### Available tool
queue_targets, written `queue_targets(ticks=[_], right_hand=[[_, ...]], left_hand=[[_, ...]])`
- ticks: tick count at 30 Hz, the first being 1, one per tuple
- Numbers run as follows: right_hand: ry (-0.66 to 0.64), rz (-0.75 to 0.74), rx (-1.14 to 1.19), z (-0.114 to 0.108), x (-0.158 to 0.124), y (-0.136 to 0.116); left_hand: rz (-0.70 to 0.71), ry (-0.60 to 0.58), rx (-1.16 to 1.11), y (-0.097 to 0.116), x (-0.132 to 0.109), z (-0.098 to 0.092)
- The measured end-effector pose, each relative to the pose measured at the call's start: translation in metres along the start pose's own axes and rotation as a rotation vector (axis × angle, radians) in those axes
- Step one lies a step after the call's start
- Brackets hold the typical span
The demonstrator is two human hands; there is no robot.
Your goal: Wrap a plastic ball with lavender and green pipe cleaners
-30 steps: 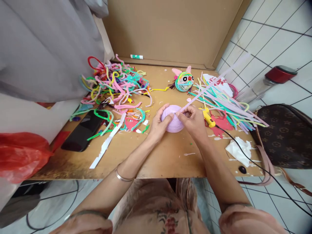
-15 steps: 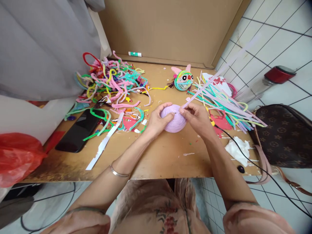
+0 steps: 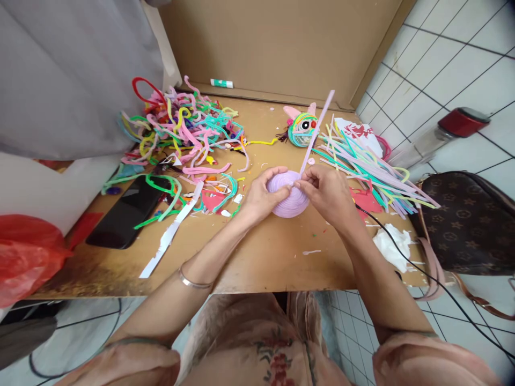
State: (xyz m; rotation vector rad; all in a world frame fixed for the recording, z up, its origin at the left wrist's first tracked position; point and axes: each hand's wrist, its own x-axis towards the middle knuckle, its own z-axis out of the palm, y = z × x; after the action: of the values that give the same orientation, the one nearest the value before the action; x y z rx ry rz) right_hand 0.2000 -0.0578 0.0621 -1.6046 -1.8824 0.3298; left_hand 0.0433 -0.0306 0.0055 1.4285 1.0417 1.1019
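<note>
A round lilac piece, covered in coiled fuzzy stem, is held over the middle of the table. My left hand grips its left side, the thumb pressed on top near the centre. With thumb and forefinger, my right hand pinches a lilac pipe cleaner close to the middle of the coil. The long free end of that stem sticks up and to the right, passing in front of a small decorated ball figure with pink ears, a red nose and a round eye.
A tangled heap of coloured pipe cleaners lies at the back left, near a black phone and a white paper strip. Straight pipe cleaners spread at right, by crumpled tissue, a black cable and a brown bag.
The stem's free end has swung from leaning far right to standing more upright, now crossing the ball figure. My right hand has turned slightly; my left still grips the lilac piece.
</note>
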Motion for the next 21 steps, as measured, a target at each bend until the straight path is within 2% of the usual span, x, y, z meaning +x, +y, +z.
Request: queue_targets(ticks=[9,14,17,21], right_hand=[[0.009,-0.082,-0.074,0.0025,-0.0016,-0.0010],[-0.007,-0.098,-0.107,0.0030,0.0009,-0.0036],[-0.003,-0.117,-0.144,0.0034,0.0013,-0.0046],[0.010,-0.115,-0.170,0.0044,-0.0004,-0.0046]], left_hand=[[0.136,0.021,-0.026,-0.0041,0.0006,0.0013],[0.311,0.079,0.076,-0.0056,-0.0041,0.0025],[0.400,0.042,0.150,-0.0048,-0.0051,0.0004],[0.403,-0.001,0.203,-0.0047,-0.0040,-0.0031]])
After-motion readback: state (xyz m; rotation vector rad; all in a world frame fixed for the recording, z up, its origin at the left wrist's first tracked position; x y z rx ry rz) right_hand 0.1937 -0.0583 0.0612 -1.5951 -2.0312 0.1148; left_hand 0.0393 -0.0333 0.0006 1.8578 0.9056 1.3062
